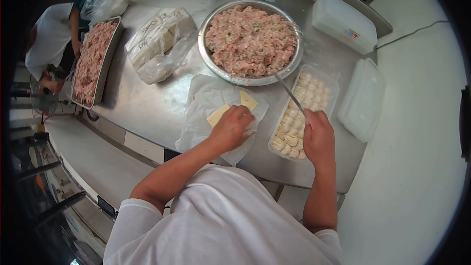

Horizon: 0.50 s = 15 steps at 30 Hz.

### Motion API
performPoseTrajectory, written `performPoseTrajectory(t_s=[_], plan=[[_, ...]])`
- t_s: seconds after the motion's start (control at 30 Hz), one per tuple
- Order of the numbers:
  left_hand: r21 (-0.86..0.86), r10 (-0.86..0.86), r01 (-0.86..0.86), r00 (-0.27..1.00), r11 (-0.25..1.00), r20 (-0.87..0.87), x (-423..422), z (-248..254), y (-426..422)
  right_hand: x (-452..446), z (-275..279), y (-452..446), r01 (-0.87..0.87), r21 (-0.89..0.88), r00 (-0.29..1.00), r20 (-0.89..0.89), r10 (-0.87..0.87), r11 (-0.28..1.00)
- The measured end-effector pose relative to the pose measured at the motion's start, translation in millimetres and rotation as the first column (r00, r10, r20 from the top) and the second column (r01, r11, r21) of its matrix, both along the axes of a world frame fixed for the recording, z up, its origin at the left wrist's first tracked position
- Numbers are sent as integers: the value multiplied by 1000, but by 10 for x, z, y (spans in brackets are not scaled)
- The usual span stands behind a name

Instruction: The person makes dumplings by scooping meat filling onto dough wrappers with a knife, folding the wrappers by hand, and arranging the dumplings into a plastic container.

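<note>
My left hand [232, 128] is over a plastic sheet [194, 135], its fingers bent together beside pale yellow wrapper pieces [248, 100]; what it holds, if anything, is hidden. In my closed right hand [319, 135] is a thin metal utensil [291, 94], its tip at the near rim of a round metal bowl [212, 65]. Ground meat mixture [251, 41] fills the bowl. Under and beside my right hand, a clear plastic container [335, 91] holds rows of small pale dumplings [290, 140].
A metal tray [114, 44] of ground meat stands at the left, near another person [51, 39] in a white top. A plastic-wrapped package [162, 39] lies left of the bowl. Two translucent containers [346, 23] [363, 100] are at the right by the wall.
</note>
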State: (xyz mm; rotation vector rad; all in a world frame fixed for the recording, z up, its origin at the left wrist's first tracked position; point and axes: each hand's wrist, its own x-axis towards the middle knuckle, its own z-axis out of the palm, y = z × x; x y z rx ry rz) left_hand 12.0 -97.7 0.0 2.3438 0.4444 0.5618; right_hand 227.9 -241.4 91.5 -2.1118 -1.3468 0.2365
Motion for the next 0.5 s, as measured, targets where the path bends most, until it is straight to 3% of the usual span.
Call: performPoseTrajectory(t_s=[0.07,0.13,0.23,0.33,0.4,0.43,0.47,0.5], plan=[[10,133,-134,968,991,-212,-260,-52,17,-30,111,386,-107,-35,990,86,110,994],[7,137,-138,973,990,-187,-380,-203,13,-72,187,759,-202,-116,926,302,228,973],[-24,147,-152,979,988,-144,-412,-271,2,-209,297,1313,-235,-161,844,455,284,958],[-112,176,-185,981,976,-84,-419,-271,55,-286,283,1731,-299,-226,752,543,374,927],[-311,192,-176,981,934,19,-469,-293,120,-302,223,1857,-362,-276,728,513,455,890],[-312,202,-184,979,932,24,-510,-354,167,-306,212,1907,-414,-319,706,478,522,852],[-705,353,-237,935,668,20,-561,-440,208,-282,225,1925,-420,-322,701,479,529,848],[-946,479,-197,876,259,-52,-589,-499,241,-268,301,1928,-418,-365,710,440,550,832]])
